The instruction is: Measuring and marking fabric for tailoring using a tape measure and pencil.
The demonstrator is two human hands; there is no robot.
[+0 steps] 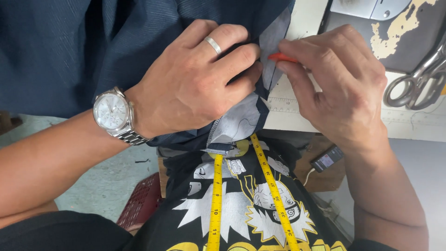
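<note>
My left hand (pixel 200 79), with a ring and a silver wristwatch (pixel 113 114), grips a fold of dark blue cloth (pixel 69 42) with a grey lining (pixel 241 116). My right hand (pixel 339 83) pinches a small red tool (pixel 281 57), its tip at the edge of the cloth just beside my left fingers. A yellow measuring tape (pixel 274 186) hangs down over my black printed shirt (pixel 241 209).
Steel scissors (pixel 418 79) lie on the white worktable (pixel 302 18) at the right. A sewing machine base (pixel 371 7) shows at the top right. A small phone with a cable (pixel 327 158) sits on a wooden surface below. A red crate (pixel 141 202) stands on the floor.
</note>
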